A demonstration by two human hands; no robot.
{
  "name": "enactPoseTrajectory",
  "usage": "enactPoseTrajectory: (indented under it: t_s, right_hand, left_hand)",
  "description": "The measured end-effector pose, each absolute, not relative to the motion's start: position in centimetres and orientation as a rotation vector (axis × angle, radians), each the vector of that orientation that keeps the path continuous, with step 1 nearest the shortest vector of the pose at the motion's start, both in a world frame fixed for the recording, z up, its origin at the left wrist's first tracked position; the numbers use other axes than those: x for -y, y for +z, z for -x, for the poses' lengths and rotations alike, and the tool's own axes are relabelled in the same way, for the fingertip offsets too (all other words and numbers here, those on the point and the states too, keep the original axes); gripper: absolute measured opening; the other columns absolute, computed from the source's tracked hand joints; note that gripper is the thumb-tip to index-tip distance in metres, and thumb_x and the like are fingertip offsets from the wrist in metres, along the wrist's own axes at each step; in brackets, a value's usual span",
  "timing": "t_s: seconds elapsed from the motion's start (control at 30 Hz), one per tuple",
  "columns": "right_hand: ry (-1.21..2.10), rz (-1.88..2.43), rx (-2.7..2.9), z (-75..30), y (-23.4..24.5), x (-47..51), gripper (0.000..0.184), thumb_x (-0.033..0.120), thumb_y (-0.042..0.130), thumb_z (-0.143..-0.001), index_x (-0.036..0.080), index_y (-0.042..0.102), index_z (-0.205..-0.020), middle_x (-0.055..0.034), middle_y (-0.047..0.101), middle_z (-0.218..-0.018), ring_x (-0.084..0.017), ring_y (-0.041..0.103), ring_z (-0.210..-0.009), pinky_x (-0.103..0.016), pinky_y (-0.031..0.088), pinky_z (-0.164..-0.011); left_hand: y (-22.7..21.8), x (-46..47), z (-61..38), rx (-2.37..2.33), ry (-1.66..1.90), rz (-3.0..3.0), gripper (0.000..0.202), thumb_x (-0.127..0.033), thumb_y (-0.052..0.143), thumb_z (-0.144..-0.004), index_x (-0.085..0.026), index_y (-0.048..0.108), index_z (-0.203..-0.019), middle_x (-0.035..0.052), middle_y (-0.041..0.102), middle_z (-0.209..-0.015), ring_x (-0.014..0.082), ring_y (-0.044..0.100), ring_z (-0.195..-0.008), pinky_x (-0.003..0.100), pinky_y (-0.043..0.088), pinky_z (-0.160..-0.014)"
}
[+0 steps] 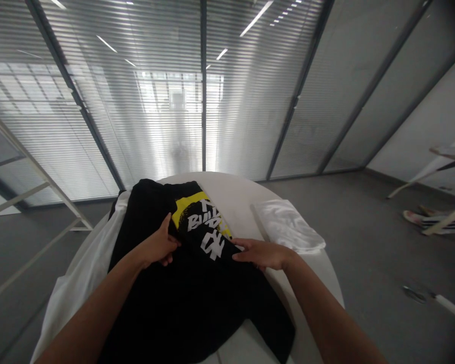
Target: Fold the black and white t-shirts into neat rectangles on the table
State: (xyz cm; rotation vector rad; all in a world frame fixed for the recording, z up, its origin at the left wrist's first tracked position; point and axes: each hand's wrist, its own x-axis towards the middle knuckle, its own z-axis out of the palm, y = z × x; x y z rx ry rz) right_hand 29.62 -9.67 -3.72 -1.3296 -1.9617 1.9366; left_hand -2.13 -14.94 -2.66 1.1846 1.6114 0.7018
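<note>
A black long-sleeved top [208,298] with a yellow and white printed design lies partly folded on a round white table [237,194]. My left hand [161,246] is at the left of the print, its index finger stretched along the cloth and its other fingers curled on the fabric. At the right edge of the print, my right hand [263,253] pinches the cloth between thumb and fingers. One sleeve hangs down toward the near right. White cloth [79,273] shows under the black top along the left side.
A folded shiny white cloth [288,225] lies at the table's right. A pale metal frame [34,167] stands on the left. Behind the table is a glass partition [242,101] with blinds. Shoes [413,217] and a table leg are at the far right.
</note>
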Motion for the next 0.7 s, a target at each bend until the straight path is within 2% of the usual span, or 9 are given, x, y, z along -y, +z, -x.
enactPoseTrajectory:
  t_s: [0.1, 0.27, 0.4, 0.47, 0.57, 0.7]
  right_hand:
    - [1.937, 1.306, 2.019, -30.0, -3.7, 9.5, 0.074, 0.046, 0.071, -0.076, 0.028, 0.045, -0.143, -0.0088, 0.068, -0.11, -0.012, 0.06, -0.06, -0.015, 0.034, -0.037]
    - [2.027, 1.165, 2.007, -30.0, -3.4, 9.6, 0.072, 0.042, 0.072, -0.075, 0.028, 0.046, -0.141, -0.0072, 0.068, -0.114, -0.012, 0.061, -0.063, -0.016, 0.038, -0.041]
    - [2.126, 1.126, 1.892, -29.7, -3.4, 9.8, 0.067, 0.037, 0.075, -0.073, 0.026, 0.053, -0.135, -0.0052, 0.07, -0.103, -0.014, 0.064, -0.07, -0.021, 0.05, -0.057]
    - [2.15, 1.133, 1.838, -29.5, -3.6, 9.8, 0.066, 0.035, 0.076, -0.071, 0.026, 0.054, -0.133, -0.0046, 0.07, -0.101, -0.015, 0.065, -0.072, -0.023, 0.052, -0.061]
    - [2.15, 1.143, 1.771, -29.3, -4.1, 9.8, 0.066, 0.034, 0.078, -0.069, 0.025, 0.056, -0.131, -0.0045, 0.07, -0.101, -0.016, 0.065, -0.075, -0.025, 0.053, -0.063]
    - [2.112, 1.151, 1.745, -29.1, -4.7, 9.6, 0.061, 0.035, 0.078, -0.069, 0.026, 0.061, -0.126, -0.003, 0.071, -0.097, -0.015, 0.064, -0.073, -0.024, 0.052, -0.063]
  left_hand:
    - [-3.2, 14.3, 3.1, -1.641, 0.688, -1.259, 0.1, -0.015, 0.059, -0.074, -0.026, 0.0, -0.153, 0.0038, 0.068, -0.083, 0.0095, 0.052, -0.038, 0.017, 0.037, -0.033]
    - [-5.0, 12.5, 3.6, -2.0, 0.811, -1.292, 0.069, -0.033, 0.053, -0.083, -0.018, 0.031, -0.147, 0.009, 0.067, -0.092, 0.0118, 0.056, -0.041, 0.021, 0.04, -0.033]
    - [-5.6, 11.7, 4.0, -1.966, 0.816, -1.267, 0.045, -0.045, 0.04, -0.089, -0.015, 0.061, -0.116, 0.0115, 0.068, -0.091, 0.0159, 0.061, -0.049, 0.023, 0.042, -0.035]
    - [-5.4, 11.0, 4.4, -1.994, 0.824, -1.203, 0.051, -0.053, 0.036, -0.089, -0.014, 0.065, -0.103, 0.0129, 0.068, -0.087, 0.0188, 0.062, -0.052, 0.025, 0.045, -0.036]
    - [-4.7, 8.6, 4.9, -2.07, 0.81, -1.11, 0.061, -0.064, 0.037, -0.086, -0.013, 0.066, -0.097, 0.0146, 0.069, -0.084, 0.0234, 0.065, -0.06, 0.029, 0.049, -0.041]
    - [-4.1, 4.1, 4.9, -2.135, 0.7, -1.126, 0.052, -0.06, 0.053, -0.08, -0.01, 0.068, -0.089, 0.0165, 0.069, -0.081, 0.028, 0.067, -0.064, 0.034, 0.05, -0.046]
